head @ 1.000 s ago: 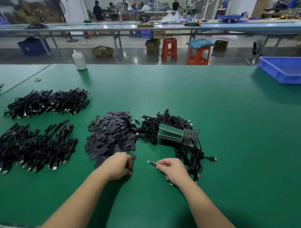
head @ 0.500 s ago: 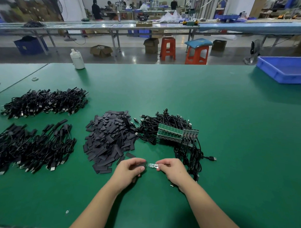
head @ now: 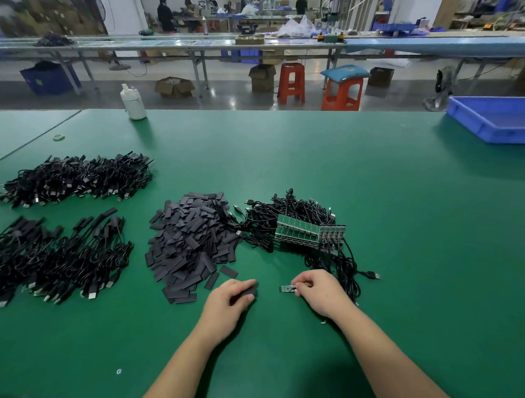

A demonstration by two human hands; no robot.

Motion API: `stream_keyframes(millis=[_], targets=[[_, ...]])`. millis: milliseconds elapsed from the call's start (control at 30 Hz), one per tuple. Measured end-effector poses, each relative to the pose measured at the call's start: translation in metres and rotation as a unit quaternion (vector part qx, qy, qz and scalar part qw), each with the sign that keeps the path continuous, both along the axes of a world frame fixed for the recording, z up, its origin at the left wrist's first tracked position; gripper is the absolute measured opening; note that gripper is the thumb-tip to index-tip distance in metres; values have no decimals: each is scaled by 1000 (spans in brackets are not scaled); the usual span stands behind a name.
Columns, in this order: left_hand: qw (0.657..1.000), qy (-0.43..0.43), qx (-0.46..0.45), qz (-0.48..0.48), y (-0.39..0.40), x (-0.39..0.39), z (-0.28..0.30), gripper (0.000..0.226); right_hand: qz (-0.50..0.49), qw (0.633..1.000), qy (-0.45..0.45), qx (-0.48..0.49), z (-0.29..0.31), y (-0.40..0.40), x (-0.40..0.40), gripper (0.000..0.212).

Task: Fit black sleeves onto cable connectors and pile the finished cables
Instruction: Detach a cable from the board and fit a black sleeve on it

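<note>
The left hand (head: 229, 302) curls its fingers round a black sleeve (head: 249, 291) low over the green table (head: 403, 233). Just beside it, the right hand (head: 317, 291) pinches a cable connector (head: 287, 288), its bare tip pointing at the sleeve, apart from it. The sleeve heap (head: 191, 244) lies beyond the left hand.

Two bare forearms are showing from the near edge of the scene, with no sleeve reaching as far as the wrists. The person's bare left hand (head: 229, 302) is wearing no glove, ring or watch. The person's bare right hand (head: 319, 293) is likewise wearing nothing at the wrist or on the fingers; the nails are showing short and unpainted.
</note>
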State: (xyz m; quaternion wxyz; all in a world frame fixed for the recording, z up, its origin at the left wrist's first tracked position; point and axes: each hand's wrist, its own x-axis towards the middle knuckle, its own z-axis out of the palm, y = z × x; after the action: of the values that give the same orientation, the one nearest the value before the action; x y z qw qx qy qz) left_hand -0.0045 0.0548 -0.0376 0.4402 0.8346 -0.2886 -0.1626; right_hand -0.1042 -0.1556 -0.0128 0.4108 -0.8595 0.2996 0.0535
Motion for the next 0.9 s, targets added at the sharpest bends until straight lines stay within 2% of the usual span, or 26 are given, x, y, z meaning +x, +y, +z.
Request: stream_keyframes(millis=[133, 300, 467, 633, 900], targets=[[999, 24, -22, -3, -2, 0, 0, 32, 1, 1000, -8, -4, 4, 2, -2, 19], [990, 124, -69, 13, -4, 0, -5, 38, -2, 993, -74, 94, -1, 37, 10, 18], [984, 158, -75, 26, -2, 4, -6, 44, -22, 981, -92, 168, -14, 54, 14, 18], [989, 137, -49, 24, -3, 5, -10, 33, -64, 971, -103, 204, -16, 36, 8, 22], [994, 103, -29, -4, -2, 6, -6, 28, -43, 968, -107, 221, -23, 27, 4, 20]])
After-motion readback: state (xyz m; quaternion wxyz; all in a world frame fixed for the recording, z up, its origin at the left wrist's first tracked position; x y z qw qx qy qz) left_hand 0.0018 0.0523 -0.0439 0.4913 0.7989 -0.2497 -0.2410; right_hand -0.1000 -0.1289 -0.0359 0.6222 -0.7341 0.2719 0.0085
